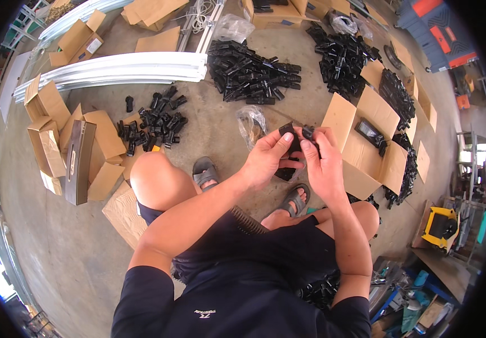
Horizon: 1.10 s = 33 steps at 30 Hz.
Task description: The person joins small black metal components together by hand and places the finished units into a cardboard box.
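In front of my knees, my left hand is closed around a long black plastic part, its thumb lying along the upper end. Close beside it, my right hand pinches a small black plastic piece between thumb and fingers. The two pieces are almost touching; whether they are joined I cannot tell. Beyond my hands, a pile of black plastic parts lies on the floor. To the right stands an open cardboard box with a ribbed black part inside.
More black parts lie in a small heap at left and a large heap at far right. White metal profiles stretch across the far left. Opened cartons stand left of my knee. A clear plastic bag lies beyond my left hand.
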Available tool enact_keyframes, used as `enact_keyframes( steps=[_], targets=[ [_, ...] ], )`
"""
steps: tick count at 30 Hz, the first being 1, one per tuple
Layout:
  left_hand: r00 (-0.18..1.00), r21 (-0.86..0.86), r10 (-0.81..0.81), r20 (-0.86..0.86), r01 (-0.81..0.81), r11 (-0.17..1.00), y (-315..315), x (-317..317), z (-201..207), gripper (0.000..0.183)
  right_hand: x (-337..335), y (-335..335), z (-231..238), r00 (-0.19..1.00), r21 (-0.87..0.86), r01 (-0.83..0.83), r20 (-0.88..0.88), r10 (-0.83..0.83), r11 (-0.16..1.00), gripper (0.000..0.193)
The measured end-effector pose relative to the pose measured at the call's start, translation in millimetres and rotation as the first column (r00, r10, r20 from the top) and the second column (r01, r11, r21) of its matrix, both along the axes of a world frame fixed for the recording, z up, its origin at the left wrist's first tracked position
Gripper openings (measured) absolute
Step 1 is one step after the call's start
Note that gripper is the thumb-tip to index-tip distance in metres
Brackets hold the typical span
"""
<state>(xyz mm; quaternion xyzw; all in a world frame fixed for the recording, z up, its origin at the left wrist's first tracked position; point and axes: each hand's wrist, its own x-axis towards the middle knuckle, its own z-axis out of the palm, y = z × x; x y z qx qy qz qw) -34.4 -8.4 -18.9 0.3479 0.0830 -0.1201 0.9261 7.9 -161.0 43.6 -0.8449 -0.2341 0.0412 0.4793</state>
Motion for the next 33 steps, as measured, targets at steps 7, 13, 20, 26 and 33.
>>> enact_keyframes(
  steps=[7, 13, 20, 26, 33],
  targets=[
    [0.999, -0.048, -0.049, 0.015, 0.05, 0.998, 3.4, -2.5, -5.4, 0.036, 15.3, 2.4, -22.2, 0.879, 0.401, 0.184, -0.475, 0.032, 0.897, 0.019],
    [0.994, -0.078, -0.096, 0.048, 0.1, 0.992, 4.1, 4.3, -7.2, 0.034, 39.5, -7.3, -45.0, 0.917, 0.501, 0.112, -0.385, 0.106, 0.858, 0.016],
    [1.0, 0.253, 0.004, 0.03, -0.011, 0.967, -9.5, 10.0, -9.2, 0.027, 36.1, -13.3, -43.4, 0.97, 0.226, 0.098, -0.241, -0.041, 0.969, 0.023],
    [0.999, 0.289, 0.002, 0.037, -0.012, 0.957, -14.3, 10.4, -15.9, 0.03, 34.5, -12.6, -35.7, 0.949, 0.206, 0.134, -0.307, -0.066, 0.969, 0.024],
    [0.999, 0.077, 0.043, -0.004, -0.043, 0.996, -6.4, 14.1, -3.3, 0.033, 39.0, -25.5, -19.0, 0.935, 0.366, 0.138, -0.354, 0.001, 0.92, 0.025]
  ],
)
